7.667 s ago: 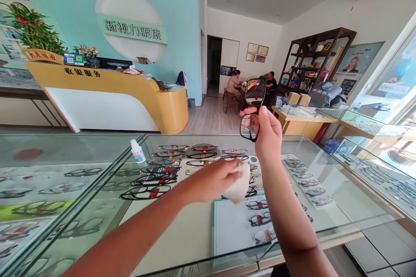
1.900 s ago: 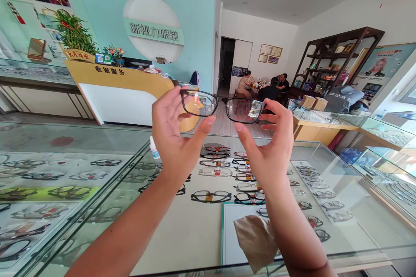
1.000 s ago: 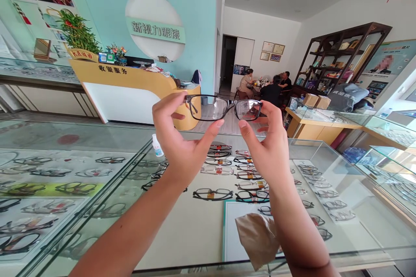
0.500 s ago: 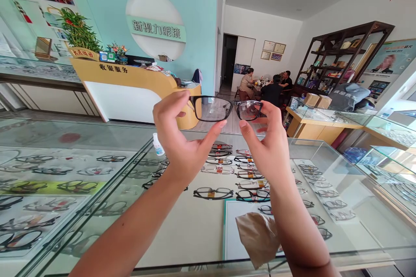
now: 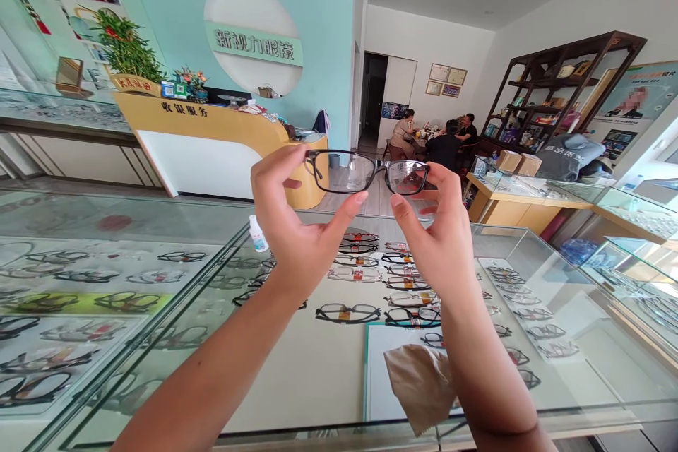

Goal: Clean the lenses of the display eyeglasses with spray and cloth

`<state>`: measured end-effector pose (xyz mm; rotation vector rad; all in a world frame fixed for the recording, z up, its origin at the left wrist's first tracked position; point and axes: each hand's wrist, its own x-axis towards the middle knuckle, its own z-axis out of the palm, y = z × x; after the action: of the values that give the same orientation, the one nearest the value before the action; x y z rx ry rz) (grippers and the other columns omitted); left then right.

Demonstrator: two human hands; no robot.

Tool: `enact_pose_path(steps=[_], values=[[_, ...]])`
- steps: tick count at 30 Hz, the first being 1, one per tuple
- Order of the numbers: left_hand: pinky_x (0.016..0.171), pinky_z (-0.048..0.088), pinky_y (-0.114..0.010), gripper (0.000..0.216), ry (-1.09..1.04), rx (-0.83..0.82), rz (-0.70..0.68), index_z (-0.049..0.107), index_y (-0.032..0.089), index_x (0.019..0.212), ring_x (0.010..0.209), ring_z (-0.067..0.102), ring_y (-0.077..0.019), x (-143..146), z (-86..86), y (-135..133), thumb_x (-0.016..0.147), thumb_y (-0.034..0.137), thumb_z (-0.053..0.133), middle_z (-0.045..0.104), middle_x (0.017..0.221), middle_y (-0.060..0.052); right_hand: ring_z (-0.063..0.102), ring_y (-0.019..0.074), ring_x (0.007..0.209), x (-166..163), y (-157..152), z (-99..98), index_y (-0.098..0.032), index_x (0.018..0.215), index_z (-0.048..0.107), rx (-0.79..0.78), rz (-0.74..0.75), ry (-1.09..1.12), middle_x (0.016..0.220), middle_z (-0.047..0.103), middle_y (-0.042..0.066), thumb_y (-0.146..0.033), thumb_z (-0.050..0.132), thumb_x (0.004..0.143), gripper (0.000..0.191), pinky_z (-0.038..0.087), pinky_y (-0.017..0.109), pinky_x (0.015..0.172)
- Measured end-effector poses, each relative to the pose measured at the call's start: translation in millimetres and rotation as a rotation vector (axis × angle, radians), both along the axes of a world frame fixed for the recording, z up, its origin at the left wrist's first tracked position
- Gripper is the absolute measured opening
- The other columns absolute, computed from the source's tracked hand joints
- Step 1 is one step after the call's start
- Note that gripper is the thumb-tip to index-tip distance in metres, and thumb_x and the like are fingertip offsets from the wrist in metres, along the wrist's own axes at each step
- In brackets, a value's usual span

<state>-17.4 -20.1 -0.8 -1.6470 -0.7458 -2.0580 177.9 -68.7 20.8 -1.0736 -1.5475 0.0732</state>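
Observation:
I hold a pair of black-framed glasses (image 5: 367, 174) up at chest height with both hands, lenses facing me. My left hand (image 5: 296, 226) pinches the left end of the frame between thumb and fingers. My right hand (image 5: 437, 226) grips the right end the same way. Below my right forearm a crumpled beige cloth (image 5: 418, 383) lies on the glass counter (image 5: 296, 381).
Under the glass lie rows of several spectacle frames (image 5: 347, 312) and a white tray (image 5: 381, 367). A small white bottle (image 5: 257, 234) stands on the counter. A yellow reception desk (image 5: 212, 148) is behind; people sit at a table (image 5: 434, 141) at the back. More showcases (image 5: 609, 226) are on the right.
Long before, my right hand alone held the glasses while my left held the cloth. The cloth now lies on the counter; over the last second the glasses tilted and rose slightly.

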Motion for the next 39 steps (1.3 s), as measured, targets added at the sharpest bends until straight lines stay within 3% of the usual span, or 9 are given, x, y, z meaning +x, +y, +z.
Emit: enact_pose_path(steps=[10, 14, 22, 27, 39], values=[[0.097, 0.058, -0.051, 0.078, -0.038, -0.075, -0.048, 0.056, 0.035, 0.150, 0.131, 0.066, -0.0338, 0.4, -1.3, 0.7, 0.085, 0.055, 0.094, 0.064, 0.147, -0.010, 0.075, 0.0275, 0.109, -0.1, 0.1, -2.2, -0.030, 0.144, 0.050, 0.044, -0.001, 0.004, 0.148, 0.069, 0.013, -0.047, 0.070, 0.101, 0.050, 0.062, 0.050, 0.088], [0.092, 0.057, -0.046, 0.081, -0.031, -0.061, -0.049, 0.057, 0.027, 0.150, 0.130, 0.069, -0.0318, -0.3, -1.7, 3.7, 0.084, 0.054, 0.094, 0.068, 0.147, -0.013, 0.075, 0.0272, 0.109, 0.2, -0.4, -3.1, -0.031, 0.145, 0.049, 0.066, -0.012, -0.001, 0.149, 0.067, 0.013, -0.047, 0.070, 0.102, 0.051, 0.062, 0.049, 0.087], [0.102, 0.057, -0.048, 0.078, -0.062, -0.148, -0.249, 0.055, 0.027, 0.149, 0.140, 0.069, -0.0336, -4.2, 1.2, 10.7, 0.087, 0.057, 0.093, 0.068, 0.155, -0.017, 0.074, 0.0286, 0.113, 0.9, -3.5, -1.2, -0.032, 0.154, 0.048, 0.177, -0.002, -0.027, 0.156, 0.062, 0.015, -0.040, 0.068, 0.104, 0.054, 0.065, 0.054, 0.093], [0.091, 0.060, -0.041, 0.076, -0.063, -0.191, -0.356, 0.054, 0.028, 0.148, 0.144, 0.068, -0.0336, -9.7, 2.9, 19.1, 0.090, 0.062, 0.089, 0.065, 0.160, -0.018, 0.074, 0.0270, 0.113, 0.9, -6.4, 1.5, -0.034, 0.153, 0.050, 0.222, 0.039, -0.037, 0.159, 0.060, 0.012, -0.034, 0.067, 0.104, 0.052, 0.065, 0.052, 0.094], [0.085, 0.055, -0.036, 0.074, -0.087, -0.215, -0.337, 0.057, 0.028, 0.146, 0.135, 0.072, -0.0296, -11.4, -1.0, 22.5, 0.088, 0.053, 0.094, 0.070, 0.149, -0.013, 0.073, 0.0279, 0.114, 0.6, -7.4, 2.6, -0.036, 0.157, 0.050, 0.209, 0.019, -0.062, 0.160, 0.059, 0.012, -0.033, 0.065, 0.104, 0.056, 0.065, 0.054, 0.094]])
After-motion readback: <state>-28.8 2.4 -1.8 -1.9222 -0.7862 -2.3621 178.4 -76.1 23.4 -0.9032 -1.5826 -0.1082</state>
